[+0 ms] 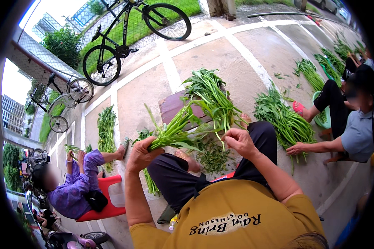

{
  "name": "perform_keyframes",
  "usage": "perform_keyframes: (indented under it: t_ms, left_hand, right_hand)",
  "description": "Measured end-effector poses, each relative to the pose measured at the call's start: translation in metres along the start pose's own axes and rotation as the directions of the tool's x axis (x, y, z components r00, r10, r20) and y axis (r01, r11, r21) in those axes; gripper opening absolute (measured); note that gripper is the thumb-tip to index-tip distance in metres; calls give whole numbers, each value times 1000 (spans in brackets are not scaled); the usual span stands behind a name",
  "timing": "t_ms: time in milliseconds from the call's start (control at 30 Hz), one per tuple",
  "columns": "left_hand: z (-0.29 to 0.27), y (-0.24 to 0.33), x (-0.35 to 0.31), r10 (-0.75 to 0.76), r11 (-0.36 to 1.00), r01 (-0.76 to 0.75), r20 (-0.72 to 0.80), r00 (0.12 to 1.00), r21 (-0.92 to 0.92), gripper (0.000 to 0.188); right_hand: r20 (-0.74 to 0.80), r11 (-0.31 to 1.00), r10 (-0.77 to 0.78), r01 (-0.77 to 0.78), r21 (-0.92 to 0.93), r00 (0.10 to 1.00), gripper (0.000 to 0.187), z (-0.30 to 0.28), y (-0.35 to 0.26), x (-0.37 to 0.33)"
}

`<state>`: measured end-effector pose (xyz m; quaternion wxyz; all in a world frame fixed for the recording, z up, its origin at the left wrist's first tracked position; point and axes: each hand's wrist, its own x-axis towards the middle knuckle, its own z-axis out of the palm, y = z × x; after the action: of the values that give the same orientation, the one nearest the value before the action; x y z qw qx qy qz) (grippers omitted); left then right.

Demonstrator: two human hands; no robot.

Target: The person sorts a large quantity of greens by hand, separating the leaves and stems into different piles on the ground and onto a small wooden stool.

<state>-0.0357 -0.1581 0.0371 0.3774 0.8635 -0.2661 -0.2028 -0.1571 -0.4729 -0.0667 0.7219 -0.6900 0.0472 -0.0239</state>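
Note:
My left hand (pixel 140 154) grips a bunch of long green leafy stems (pixel 176 129), held out over my knees. My right hand (pixel 238 141) pinches a single green stem (pixel 223 132) just to the right of the bunch. Ahead of my knees a bigger heap of the same greens (pixel 210 94) lies across a dark reddish board (pixel 172 106) on the pavement. Trimmed leaf scraps (pixel 212 157) lie on the ground between my feet.
A person in purple sits on a red chair (pixel 108 205) at left beside a row of greens (pixel 106 128). At right, a person in grey reaches into another pile of greens (pixel 284 120). Bicycles (pixel 124 35) stand by a wire fence.

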Motion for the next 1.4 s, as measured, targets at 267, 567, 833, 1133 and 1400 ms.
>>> perform_keyframes:
  t_ms: [267, 567, 833, 1133, 1400]
  left_hand:
    - [-24, -16, -13, 280, 934, -235, -144, 949, 268, 28]
    - [-23, -21, -19, 293, 885, -252, -47, 955, 391, 29]
    - [-15, 8, -18, 486, 621, -325, -25, 874, 713, 26]
    - [-3, 26, -10, 600, 387, -409, 111, 792, 826, 22]
    - [-5, 38, 2, 623, 249, -476, 236, 746, 843, 26]
  right_hand:
    - [263, 910, -93, 189, -368, 960, 24, 15, 31, -15]
    - [54, 979, -104, 112, -173, 993, 13, -4, 2, 7]
    - [-1, 969, -188, 185, -161, 982, 21, -5, -24, 4]
    - [53, 900, -306, 307, -309, 951, 21, 7, -37, 9]
    - [234, 788, -388, 453, -416, 891, 32, 15, -37, 10]
